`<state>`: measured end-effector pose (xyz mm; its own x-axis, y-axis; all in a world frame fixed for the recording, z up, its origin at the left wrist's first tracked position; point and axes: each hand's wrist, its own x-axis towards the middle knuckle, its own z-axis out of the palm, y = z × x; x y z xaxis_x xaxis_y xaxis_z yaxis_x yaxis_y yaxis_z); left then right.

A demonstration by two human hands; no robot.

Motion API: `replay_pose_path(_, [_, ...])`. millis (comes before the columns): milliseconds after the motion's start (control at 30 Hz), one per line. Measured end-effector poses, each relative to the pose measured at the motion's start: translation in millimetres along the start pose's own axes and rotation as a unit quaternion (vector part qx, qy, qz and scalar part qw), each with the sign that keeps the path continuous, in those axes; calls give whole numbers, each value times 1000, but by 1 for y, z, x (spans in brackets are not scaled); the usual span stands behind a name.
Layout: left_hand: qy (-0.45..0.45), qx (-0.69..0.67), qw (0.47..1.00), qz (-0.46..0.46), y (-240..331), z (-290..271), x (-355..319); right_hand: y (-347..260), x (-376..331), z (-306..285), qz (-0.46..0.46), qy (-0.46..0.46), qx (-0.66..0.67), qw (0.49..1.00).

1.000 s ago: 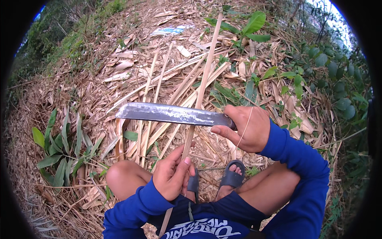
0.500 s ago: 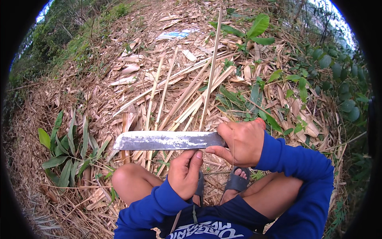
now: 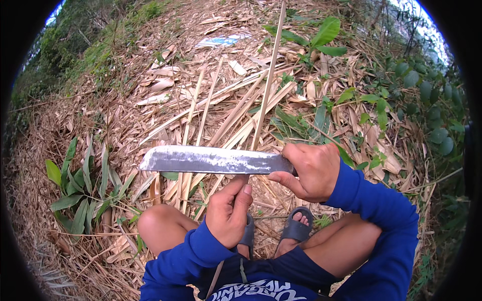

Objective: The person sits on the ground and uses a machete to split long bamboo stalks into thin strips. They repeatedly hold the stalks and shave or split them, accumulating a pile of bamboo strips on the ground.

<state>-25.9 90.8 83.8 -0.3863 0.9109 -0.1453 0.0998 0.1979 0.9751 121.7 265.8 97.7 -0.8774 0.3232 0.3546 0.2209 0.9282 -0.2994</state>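
Head view showed a person squatting, with a long pale strip [image 3: 268, 90] running from the lap, between the knees, out over the ground ahead. Its lower part came out below the left wrist and lay against the dark shorts [image 3: 311, 258], an arrangement that probably steadied so long and slender a piece against the body.

The left hand [image 3: 227, 213] had its grip closed around the strip just on the near side of the blade, thumb on top and fingers curled beneath, seemingly so that the piece could not swing or roll at that spot. The right hand [image 3: 314, 173] had its grip wrapped fully around the handle end of a broad knife [image 3: 211, 160], with the thumb reaching to the base of the blade, likely to check any twisting of the heavy metal. The blade pointed left, crosswise over the strip and hiding a short length of it; whether the two touched could not be told.

The knees stood wide apart, which left room for both forearms and the strip. More pale strips [image 3: 203, 115] lay on the dry leaf litter [image 3: 125, 125] ahead, roughly lengthwise and within easy view, while a leafy plant [image 3: 80, 200] stood to the left.
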Motion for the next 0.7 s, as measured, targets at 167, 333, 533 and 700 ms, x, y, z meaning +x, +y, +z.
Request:
replay_pose_path(167, [30, -29, 999, 20, -5, 12, -7, 21, 11, 3, 28, 33, -38, 998])
replay_pose_path(333, [32, -3, 999, 22, -7, 15, -5, 1, 4, -2, 6, -28, -60, 998])
replay_pose_path(533, [37, 50, 997, 43, -19, 15, -11, 26, 13, 3, 49, 12, -32, 998])
replay_pose_path(700, [39, 98, 990, 98, -13, 9, -10, 18, 8, 7, 15, 8, -25, 1000])
